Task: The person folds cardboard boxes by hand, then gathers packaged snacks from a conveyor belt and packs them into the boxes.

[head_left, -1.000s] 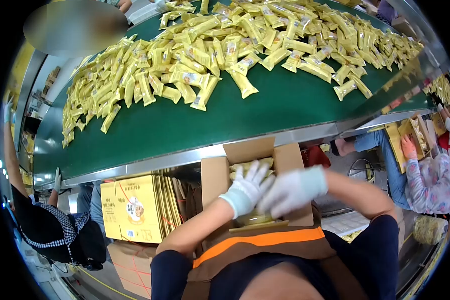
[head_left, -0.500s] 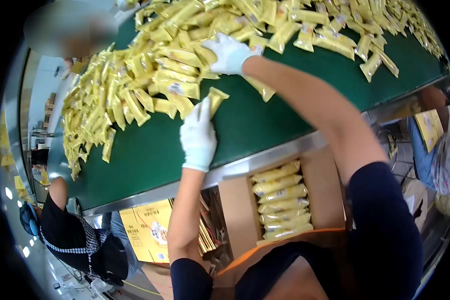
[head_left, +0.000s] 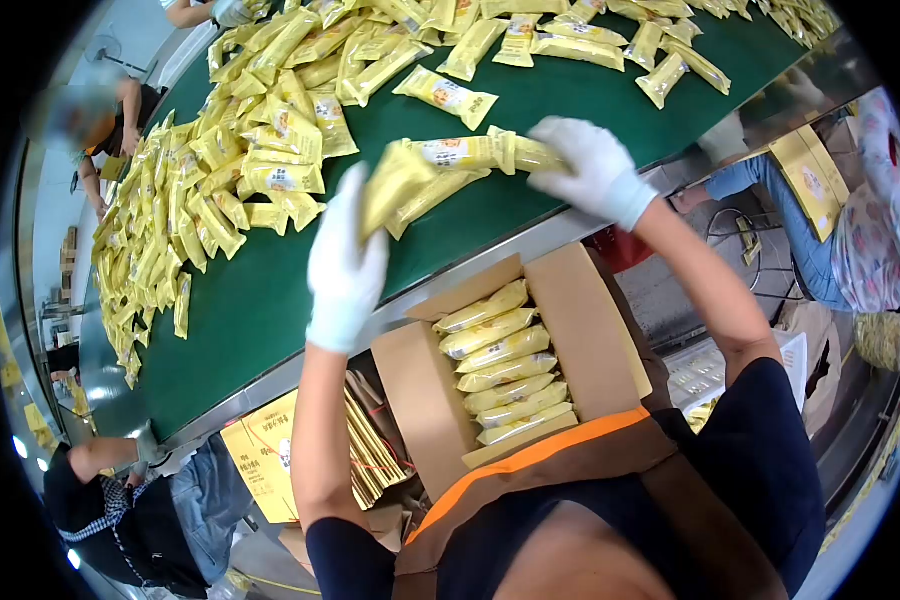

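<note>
My left hand, in a white glove, grips a yellow packet above the near part of the green belt. Further right, my right hand, also gloved, has its fingers round the end of another yellow packet. More packets lie between the two hands, one with a printed label. Below them an open cardboard box holds a row of several yellow packets lying side by side.
A large heap of yellow packets covers the far and left parts of the green belt. Folded yellow cartons stand left of the box. A white crate is to its right. Other people are at the left and right edges.
Both hands have drawn back from the heap towards the belt's near edge, with packets in them. The view has shifted, so more of the open box shows.
</note>
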Action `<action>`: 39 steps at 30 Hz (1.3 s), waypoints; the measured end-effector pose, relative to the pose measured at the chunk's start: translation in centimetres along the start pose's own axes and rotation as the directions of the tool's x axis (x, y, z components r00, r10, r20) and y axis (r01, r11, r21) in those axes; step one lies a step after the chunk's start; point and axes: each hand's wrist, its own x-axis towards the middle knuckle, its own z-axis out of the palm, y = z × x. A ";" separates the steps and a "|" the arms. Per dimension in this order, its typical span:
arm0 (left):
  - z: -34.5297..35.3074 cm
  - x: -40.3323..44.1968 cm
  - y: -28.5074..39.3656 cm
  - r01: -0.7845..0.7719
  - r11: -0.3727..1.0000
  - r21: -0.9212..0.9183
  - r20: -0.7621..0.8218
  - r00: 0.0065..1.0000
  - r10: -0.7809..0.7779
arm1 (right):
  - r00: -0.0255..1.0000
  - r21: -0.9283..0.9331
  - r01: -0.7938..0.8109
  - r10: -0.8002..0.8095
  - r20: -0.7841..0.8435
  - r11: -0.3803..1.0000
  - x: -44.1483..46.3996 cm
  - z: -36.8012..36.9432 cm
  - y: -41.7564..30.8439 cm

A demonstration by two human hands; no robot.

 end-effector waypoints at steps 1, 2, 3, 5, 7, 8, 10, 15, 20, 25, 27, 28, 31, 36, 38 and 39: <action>0.9 1.9 0.7 -0.069 0.995 0.074 0.107 0.992 0.061 | 0.998 -0.047 0.058 -0.057 0.024 0.997 -0.2 0.8 -0.8; 2.1 3.2 1.6 0.016 0.984 0.178 0.242 0.968 -0.059 | 0.987 -0.089 0.117 -0.126 -0.098 0.989 -0.4 2.2 -0.5; 3.0 4.1 2.0 0.086 0.952 0.293 0.358 0.914 -0.192 | 0.997 -0.082 0.066 -0.068 -0.020 0.994 -0.2 1.6 -0.3; 3.5 3.6 -0.3 -0.090 0.919 0.383 0.330 0.943 -0.045 | 0.990 -0.070 -0.045 0.054 0.133 0.997 0.4 -0.2 -0.6; 1.6 1.5 -1.6 -0.064 0.915 0.399 0.308 0.949 -0.068 | 0.950 -0.166 -0.224 0.253 0.181 0.960 1.1 -2.7 0.3; 0.2 0.2 -2.4 -0.047 0.913 0.405 0.312 0.946 -0.090 | 0.928 -0.134 -0.289 0.312 0.204 0.948 1.3 -3.4 1.2; -2.1 -2.2 -3.6 0.037 0.919 0.392 0.322 0.930 -0.175 | 0.924 0.032 -0.336 0.323 0.206 0.941 2.1 -4.4 1.0; -2.1 -4.4 -4.3 0.073 0.878 0.474 0.218 0.956 -0.197 | 0.994 0.295 0.102 -0.086 -0.069 0.950 7.4 0.7 -4.4; -1.7 -5.7 -3.8 -0.027 0.885 0.465 0.142 0.989 -0.044 | 0.986 -0.065 0.165 -0.166 -0.013 0.984 7.0 6.1 -6.1; -2.2 -6.4 -3.4 -0.055 0.887 0.459 0.236 0.970 -0.062 | 0.962 -0.134 0.270 -0.261 0.087 0.953 5.8 4.2 -7.3; -2.7 -5.9 -1.6 0.037 0.885 0.464 0.293 0.936 -0.193 | 0.935 -0.144 0.288 -0.245 0.258 0.947 5.7 2.4 -8.5; -2.8 -5.8 -1.0 0.082 0.881 0.466 0.322 0.912 -0.255 | 0.921 -0.141 0.301 -0.249 0.300 0.943 5.6 2.4 -8.9; -1.1 -7.3 -3.0 -0.054 0.877 0.478 0.148 0.989 -0.019 | 0.914 -0.086 0.251 -0.206 0.350 0.964 4.6 2.9 -9.3; -2.5 -6.8 -1.1 0.151 0.849 0.505 0.229 0.926 -0.301 | 0.880 0.809 -0.474 0.184 0.437 0.346 6.1 3.6 -8.5; -3.0 -8.5 -2.3 0.187 0.934 0.304 -0.095 0.982 -0.165 | 0.815 0.819 -0.533 0.129 0.564 -0.212 4.9 0.3 -9.2; -2.9 -9.3 -2.7 0.139 0.974 0.180 -0.288 0.954 -0.083 | 0.839 0.811 -0.499 0.064 0.540 -0.307 3.9 -1.0 -9.3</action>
